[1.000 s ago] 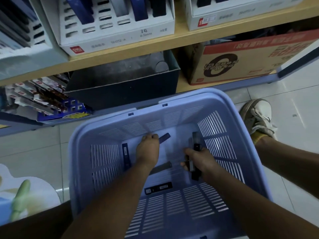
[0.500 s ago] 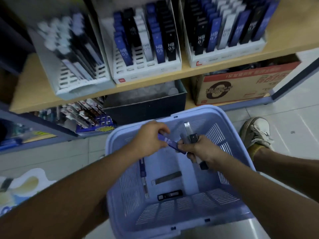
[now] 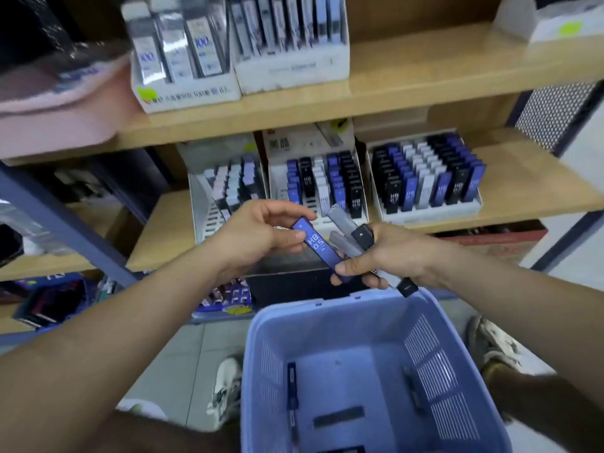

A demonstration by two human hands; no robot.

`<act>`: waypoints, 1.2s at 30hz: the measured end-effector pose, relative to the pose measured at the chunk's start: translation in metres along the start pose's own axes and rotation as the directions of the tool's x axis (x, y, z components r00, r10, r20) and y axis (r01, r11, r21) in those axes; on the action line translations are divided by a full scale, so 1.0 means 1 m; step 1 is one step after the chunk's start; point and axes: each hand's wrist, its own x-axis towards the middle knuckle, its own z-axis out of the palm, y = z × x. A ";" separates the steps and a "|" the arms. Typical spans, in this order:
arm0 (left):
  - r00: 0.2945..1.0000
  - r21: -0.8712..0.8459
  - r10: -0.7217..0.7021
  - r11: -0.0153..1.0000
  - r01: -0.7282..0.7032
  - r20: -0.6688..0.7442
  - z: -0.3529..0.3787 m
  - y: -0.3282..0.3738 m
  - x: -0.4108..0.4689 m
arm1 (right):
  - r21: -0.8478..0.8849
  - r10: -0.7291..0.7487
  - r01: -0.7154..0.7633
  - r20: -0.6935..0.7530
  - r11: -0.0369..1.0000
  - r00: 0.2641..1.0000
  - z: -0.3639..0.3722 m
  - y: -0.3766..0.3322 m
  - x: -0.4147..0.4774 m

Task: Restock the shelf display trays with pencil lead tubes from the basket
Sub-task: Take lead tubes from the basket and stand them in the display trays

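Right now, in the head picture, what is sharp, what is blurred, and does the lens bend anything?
Head view: the HB 0.5 print on the blue tube, pinched by the left hand, reads sharp, as do the grey tubes in the right hand. Head view: the upper-shelf boxes are blurred. Head view: the wide lens bows the shelf board; the basket looks soft.

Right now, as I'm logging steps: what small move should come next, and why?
Probably the left hand draws the blue HB 0.5 tube from the right hand toward the middle tray: both hands pinch it, and some front slots there look empty.
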 end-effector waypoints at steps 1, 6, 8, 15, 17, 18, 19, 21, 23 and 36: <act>1.000 -0.037 -0.020 0.999 0.020 -0.001 -0.005 0.004 0.000 | -0.009 -0.017 0.017 0.004 1.000 1.000 -0.001 -0.008 0.000; 0.997 -0.028 -0.074 0.997 0.073 -0.033 -0.017 0.009 0.002 | 0.053 0.006 -0.005 -0.018 0.999 1.000 0.000 -0.015 0.010; 0.995 -0.003 -0.084 0.996 0.084 -0.047 -0.021 0.005 0.005 | 0.109 0.037 -0.033 -0.032 0.993 0.999 0.002 -0.008 0.017; 0.989 -0.079 -0.118 0.991 0.111 -0.086 -0.030 -0.004 0.014 | 0.215 0.060 -0.054 -0.021 0.975 0.998 0.013 -0.003 0.034; 0.990 -0.121 -0.122 0.986 0.113 -0.072 -0.034 -0.003 0.017 | 0.231 0.054 -0.049 -0.017 0.972 0.998 0.016 -0.005 0.038; 0.990 -0.127 -0.124 0.985 0.115 -0.067 -0.036 -0.003 0.019 | 0.239 0.056 -0.050 -0.021 0.970 0.998 0.017 -0.005 0.041; 0.990 -0.123 -0.122 0.986 0.113 -0.068 -0.037 -0.003 0.020 | 0.251 0.066 -0.055 -0.032 0.966 0.997 0.018 -0.006 0.043; 0.990 -0.088 -0.101 0.992 0.092 -0.102 -0.040 -0.003 0.023 | 0.283 0.104 -0.082 -0.067 0.956 0.992 0.020 -0.005 0.048; 0.982 0.030 -0.045 0.998 0.051 -0.184 -0.043 0.000 0.027 | 0.311 0.161 -0.120 -0.111 0.943 0.981 0.019 -0.003 0.052; 0.907 0.861 0.401 0.500 -0.098 -0.130 -0.036 -0.021 0.081 | 0.537 0.241 -0.154 -0.096 0.829 0.966 0.008 -0.001 0.057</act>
